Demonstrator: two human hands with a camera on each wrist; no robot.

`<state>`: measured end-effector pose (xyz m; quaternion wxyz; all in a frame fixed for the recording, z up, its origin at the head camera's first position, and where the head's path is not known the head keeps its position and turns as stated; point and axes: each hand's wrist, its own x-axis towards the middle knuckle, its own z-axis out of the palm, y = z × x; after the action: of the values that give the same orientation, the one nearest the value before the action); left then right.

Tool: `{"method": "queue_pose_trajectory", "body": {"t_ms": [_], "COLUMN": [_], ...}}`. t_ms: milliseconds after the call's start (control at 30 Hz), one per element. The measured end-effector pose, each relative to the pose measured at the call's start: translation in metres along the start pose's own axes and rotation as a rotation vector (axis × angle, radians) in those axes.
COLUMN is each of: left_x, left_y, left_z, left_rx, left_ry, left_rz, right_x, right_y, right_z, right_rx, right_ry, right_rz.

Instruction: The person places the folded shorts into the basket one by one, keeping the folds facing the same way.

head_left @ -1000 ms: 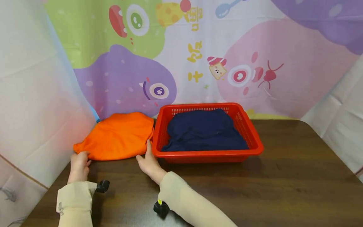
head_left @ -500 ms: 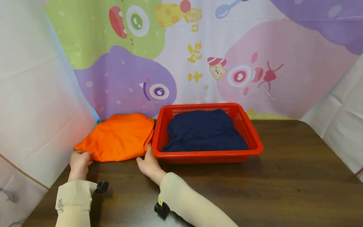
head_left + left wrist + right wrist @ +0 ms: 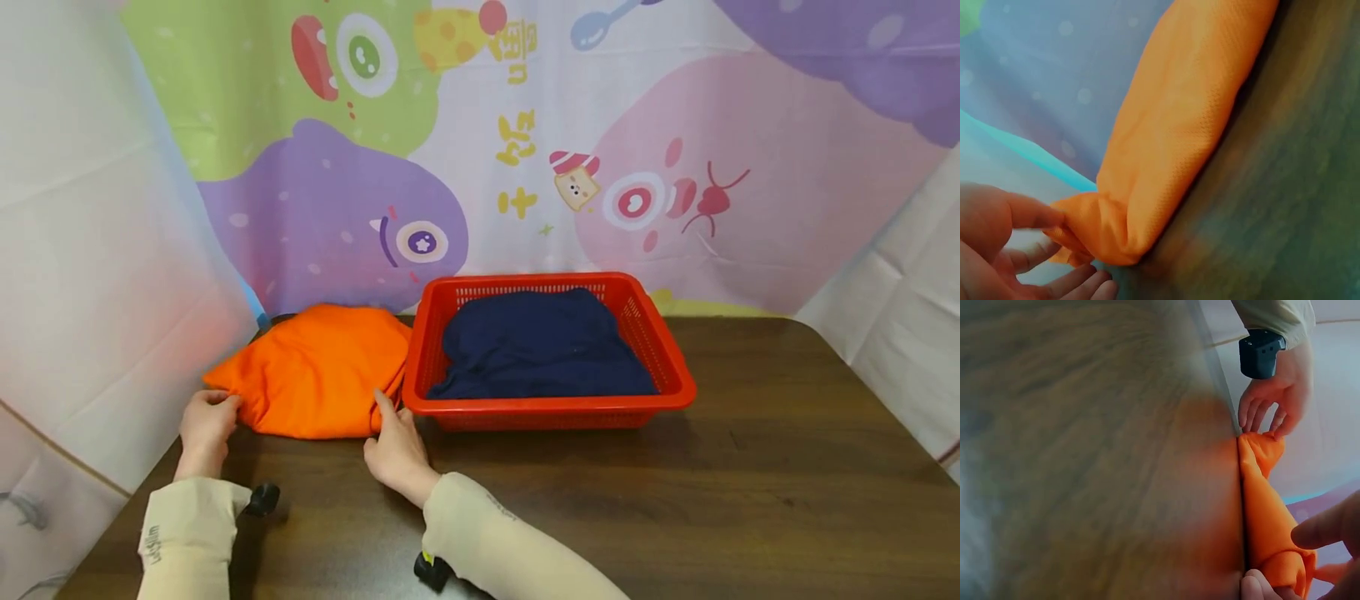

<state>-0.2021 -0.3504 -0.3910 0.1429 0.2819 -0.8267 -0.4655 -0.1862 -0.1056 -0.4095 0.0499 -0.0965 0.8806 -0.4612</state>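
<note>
Pinching the near corners of the orange garment, my left hand has its thumb and fingers closed on the bunched left corner and my right hand nips the right corner, while the cloth itself lies on the brown table just beyond my grips, touching the red basket to the right of my right hand. Both holds catch only the bunched edge, so I judge a corner could slip free if I lift, leaving the fold lopsided. Cloth beside my right grip could also snag the basket rim and drag it with its navy garment.
</note>
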Motion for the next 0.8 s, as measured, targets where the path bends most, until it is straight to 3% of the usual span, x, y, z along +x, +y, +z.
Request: {"method": "queue_pose_trajectory", "body": {"t_ms": [200,333,567,800], "left_x": [-0.001,0.000,-0.007,-0.018], "left_y": [-0.009,-0.009,-0.012,-0.013], "left_z": [0.005,0.006,-0.003,-0.015], "left_rx": [0.022,0.059,-0.053,0.085], "left_ry": [-0.060,-0.034,-0.042,-0.164], "left_rz": [0.017,0.038,-0.010,0.049], "right_x": [-0.007,-0.009,-0.010,-0.013], "right_y": [0.004,0.007,0.008,0.005], "right_z": [0.002,0.000,-0.006,-0.018], "right_rx": [-0.104,-0.132,-0.193,-0.271], "right_ry": [0.015,0.015,-0.027,-0.065], "right_rz": [-0.060,-0.124,-0.183,-0.218]}}
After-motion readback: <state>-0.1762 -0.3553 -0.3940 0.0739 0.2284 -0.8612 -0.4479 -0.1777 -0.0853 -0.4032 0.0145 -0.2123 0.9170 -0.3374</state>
